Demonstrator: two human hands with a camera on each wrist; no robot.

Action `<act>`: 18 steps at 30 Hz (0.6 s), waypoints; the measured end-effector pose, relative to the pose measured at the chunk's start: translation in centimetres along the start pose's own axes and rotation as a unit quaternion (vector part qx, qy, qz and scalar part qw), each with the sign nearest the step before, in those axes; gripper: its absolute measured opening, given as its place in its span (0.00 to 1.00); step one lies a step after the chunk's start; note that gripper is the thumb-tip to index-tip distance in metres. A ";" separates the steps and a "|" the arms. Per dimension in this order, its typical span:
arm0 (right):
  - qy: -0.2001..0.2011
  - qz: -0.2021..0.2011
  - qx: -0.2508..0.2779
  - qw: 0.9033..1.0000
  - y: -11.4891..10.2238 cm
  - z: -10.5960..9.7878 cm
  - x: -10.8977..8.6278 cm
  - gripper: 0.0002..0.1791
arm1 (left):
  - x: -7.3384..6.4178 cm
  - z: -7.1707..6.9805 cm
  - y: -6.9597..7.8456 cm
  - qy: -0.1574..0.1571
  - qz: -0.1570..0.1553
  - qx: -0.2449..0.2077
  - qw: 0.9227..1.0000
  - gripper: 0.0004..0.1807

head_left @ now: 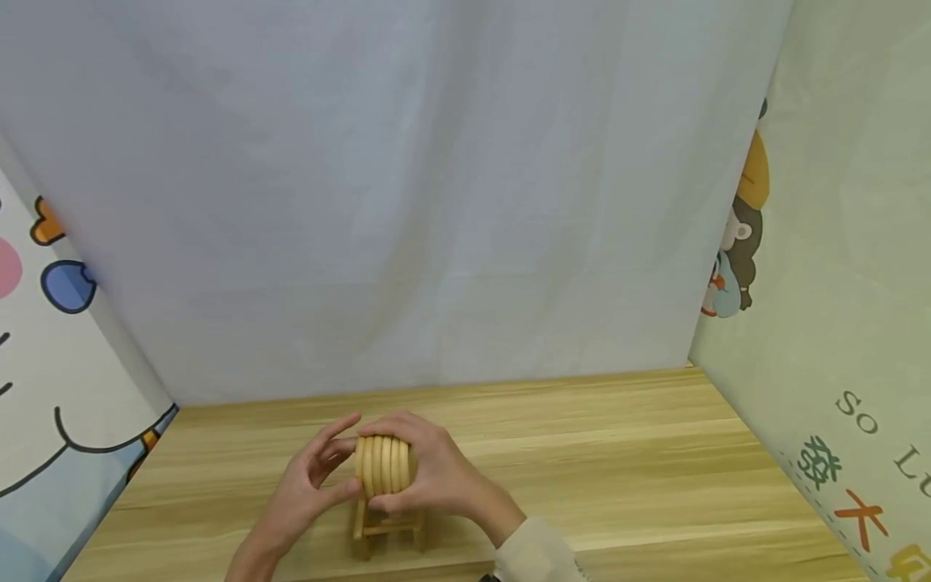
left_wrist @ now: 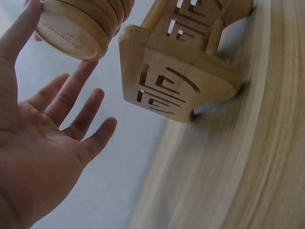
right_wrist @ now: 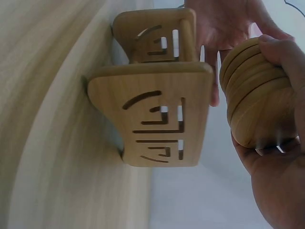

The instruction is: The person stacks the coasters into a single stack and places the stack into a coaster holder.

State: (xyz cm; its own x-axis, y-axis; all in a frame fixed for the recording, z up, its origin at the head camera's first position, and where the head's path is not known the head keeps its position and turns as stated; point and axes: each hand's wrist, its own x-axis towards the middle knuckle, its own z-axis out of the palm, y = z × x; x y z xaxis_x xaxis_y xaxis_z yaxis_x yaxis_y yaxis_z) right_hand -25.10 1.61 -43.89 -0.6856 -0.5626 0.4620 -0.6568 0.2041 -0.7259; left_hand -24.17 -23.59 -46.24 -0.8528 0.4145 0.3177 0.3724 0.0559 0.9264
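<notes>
A stack of round wooden coasters (head_left: 382,466), several thick, is raised above a small wooden holder (right_wrist: 152,114) with cut-out side panels. My right hand (head_left: 436,469) grips the stack around its edge from the right, thumb on the near side and fingers on the far side. At the stack's left end is my left hand (head_left: 305,485), its fingers spread and fairly straight. In the left wrist view, a fingertip of the left hand (left_wrist: 52,129) touches the rim of the end coaster (left_wrist: 69,38), which bears faint lettering. The holder stands on the table beneath the hands.
The wood-grain table (head_left: 582,453) stretches to both sides. Behind it hangs a pale grey cloth (head_left: 407,202). A cartoon-printed panel (head_left: 65,356) borders the left, and a pale green printed panel (head_left: 836,323) the right.
</notes>
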 end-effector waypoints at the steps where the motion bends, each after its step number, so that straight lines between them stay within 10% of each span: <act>1: -0.001 0.000 0.000 1.000 0.1 0.1 0.0 0.44 | -0.1 -0.1 -0.1 -0.001 -0.006 0.002 1.000 0.41; 18: -0.014 0.000 -0.006 1.000 1.6 1.5 -0.2 0.44 | -0.7 -0.7 -1.4 -0.009 -0.046 0.011 0.999 0.44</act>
State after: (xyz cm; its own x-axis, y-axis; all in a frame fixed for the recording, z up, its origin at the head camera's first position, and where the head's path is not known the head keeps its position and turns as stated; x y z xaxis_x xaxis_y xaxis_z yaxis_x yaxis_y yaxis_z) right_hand -25.55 0.89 -45.95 -0.6765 -0.5842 0.4483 -0.6609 0.2131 -0.7196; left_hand -24.33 -24.55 -47.59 -0.8770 0.4228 0.2284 0.3013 0.1137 0.9467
